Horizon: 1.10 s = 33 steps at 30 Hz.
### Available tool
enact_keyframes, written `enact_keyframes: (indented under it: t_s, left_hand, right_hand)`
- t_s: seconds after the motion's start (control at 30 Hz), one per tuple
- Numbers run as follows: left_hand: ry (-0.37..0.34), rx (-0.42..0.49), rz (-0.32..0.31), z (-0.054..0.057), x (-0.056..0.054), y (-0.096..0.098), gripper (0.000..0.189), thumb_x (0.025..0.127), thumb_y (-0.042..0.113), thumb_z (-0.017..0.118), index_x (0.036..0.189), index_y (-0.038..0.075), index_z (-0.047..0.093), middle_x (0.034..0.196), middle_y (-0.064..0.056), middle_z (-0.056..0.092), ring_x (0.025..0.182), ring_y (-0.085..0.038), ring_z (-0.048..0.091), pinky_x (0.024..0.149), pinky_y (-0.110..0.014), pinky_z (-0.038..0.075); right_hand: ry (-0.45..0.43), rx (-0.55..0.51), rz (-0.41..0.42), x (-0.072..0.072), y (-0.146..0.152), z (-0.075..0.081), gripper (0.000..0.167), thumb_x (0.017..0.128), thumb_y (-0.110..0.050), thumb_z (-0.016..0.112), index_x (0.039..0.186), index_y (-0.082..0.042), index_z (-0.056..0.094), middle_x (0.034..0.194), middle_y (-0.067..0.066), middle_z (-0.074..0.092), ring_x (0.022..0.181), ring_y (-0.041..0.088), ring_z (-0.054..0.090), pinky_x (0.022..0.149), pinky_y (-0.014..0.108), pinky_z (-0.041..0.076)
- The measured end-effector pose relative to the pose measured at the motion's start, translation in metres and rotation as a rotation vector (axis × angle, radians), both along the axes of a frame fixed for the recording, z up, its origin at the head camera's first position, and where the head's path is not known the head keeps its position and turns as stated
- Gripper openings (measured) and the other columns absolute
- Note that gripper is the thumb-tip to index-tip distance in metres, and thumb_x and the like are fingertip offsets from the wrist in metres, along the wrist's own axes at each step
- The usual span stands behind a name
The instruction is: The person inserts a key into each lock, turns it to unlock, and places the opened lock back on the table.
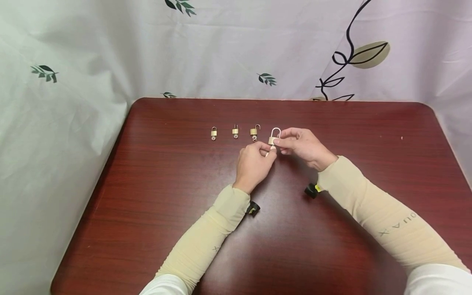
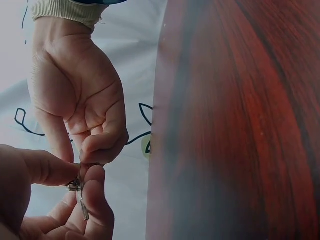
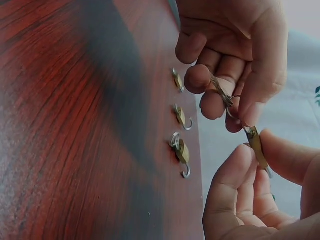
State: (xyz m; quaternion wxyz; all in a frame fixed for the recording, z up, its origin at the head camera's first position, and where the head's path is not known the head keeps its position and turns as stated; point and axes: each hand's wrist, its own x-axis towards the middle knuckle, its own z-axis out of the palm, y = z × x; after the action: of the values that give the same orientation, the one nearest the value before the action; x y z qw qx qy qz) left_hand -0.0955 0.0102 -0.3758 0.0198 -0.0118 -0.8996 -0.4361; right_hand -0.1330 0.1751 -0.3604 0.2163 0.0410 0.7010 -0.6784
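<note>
My right hand [image 1: 304, 147] pinches the brass body of a padlock [image 1: 272, 140] between thumb and fingers, above the far part of the table. Its silver shackle points up and away from me. My left hand [image 1: 254, 164] meets the padlock's lower end, thumb and forefinger pinching a key there. In the right wrist view a small ring with a second key [image 3: 218, 87] hangs by the left fingers. The pinched key is mostly hidden by the fingertips. The left wrist view shows both hands' fingertips close together, with a flat key [image 2: 83, 202] among the left fingers.
Three more brass padlocks lie in a row left of my hands: a left one [image 1: 214, 133], a middle one [image 1: 235, 131] and a right one [image 1: 253, 132] with its shackle swung out. Keys sit at their lower ends. A patterned curtain [image 1: 221, 49] hangs behind the table [image 1: 166, 172].
</note>
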Motion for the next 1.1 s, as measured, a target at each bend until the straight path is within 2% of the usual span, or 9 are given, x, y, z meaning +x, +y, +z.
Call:
enact_keyframes:
  t_s: [0.23,0.47,0.67,0.77,0.93,1.0,1.1]
  left_hand:
    - [-0.043,0.001,-0.028,0.0006,0.0010,0.0008,0.017,0.090,0.027,0.070,0.098,0.014,0.077,0.076,0.010,0.073,0.070,-0.005,0.066,0.068,-0.029,0.049]
    - [-0.072,-0.023,-0.067,-0.0006,0.0020,0.0008,0.019,0.092,0.028,0.069,0.101,0.012,0.075,0.075,0.009,0.072,0.068,-0.006,0.065,0.068,-0.030,0.049]
    - [-0.075,-0.035,-0.070,-0.0020,0.0031,-0.0002,0.019,0.092,0.029,0.070,0.102,0.014,0.075,0.077,0.009,0.073,0.069,-0.006,0.066,0.069,-0.030,0.050]
    - [-0.078,-0.037,-0.070,-0.0023,0.0035,-0.0011,0.019,0.092,0.028,0.070,0.103,0.014,0.075,0.077,0.008,0.073,0.070,-0.006,0.066,0.070,-0.031,0.050]
    - [-0.087,-0.044,-0.067,-0.0028,0.0037,-0.0031,0.019,0.092,0.028,0.069,0.103,0.014,0.075,0.079,0.008,0.074,0.072,-0.007,0.067,0.070,-0.031,0.050]
    - [-0.088,-0.048,-0.065,-0.0033,0.0037,-0.0040,0.019,0.092,0.028,0.069,0.103,0.015,0.075,0.080,0.008,0.074,0.073,-0.007,0.068,0.070,-0.031,0.051]
    - [-0.088,-0.054,-0.060,-0.0045,0.0036,-0.0053,0.018,0.092,0.028,0.069,0.103,0.015,0.075,0.080,0.009,0.074,0.074,-0.007,0.068,0.071,-0.031,0.051]
  right_hand:
    - [0.005,-0.012,-0.004,-0.0010,-0.0001,-0.0023,0.016,0.096,-0.003,0.066,0.108,0.001,0.056,0.079,-0.005,0.067,0.070,0.006,0.064,0.070,0.022,0.056]
    - [-0.007,-0.035,-0.028,-0.0015,0.0020,-0.0034,0.017,0.099,-0.003,0.061,0.115,0.001,0.056,0.086,-0.003,0.065,0.071,0.007,0.063,0.069,0.020,0.056]
    - [0.006,-0.051,-0.027,0.0000,0.0058,-0.0034,0.030,0.101,-0.002,0.056,0.129,0.008,0.055,0.090,-0.003,0.067,0.073,0.005,0.063,0.070,0.018,0.055]
    - [0.019,-0.034,-0.021,0.0004,0.0067,-0.0032,0.036,0.103,-0.002,0.054,0.136,0.011,0.051,0.100,-0.001,0.065,0.075,0.004,0.062,0.070,0.017,0.054]
    - [0.025,0.016,-0.010,-0.0003,0.0074,-0.0030,0.039,0.104,-0.004,0.050,0.141,0.008,0.049,0.120,0.005,0.058,0.076,0.003,0.059,0.071,0.016,0.053]
    - [0.022,0.028,-0.011,-0.0007,0.0076,-0.0032,0.038,0.105,-0.004,0.049,0.141,0.008,0.050,0.119,0.005,0.058,0.076,0.003,0.059,0.071,0.016,0.053]
    - [0.016,0.040,-0.032,-0.0020,0.0087,-0.0041,0.037,0.104,-0.004,0.051,0.139,0.008,0.051,0.107,0.002,0.063,0.075,0.003,0.061,0.071,0.017,0.054]
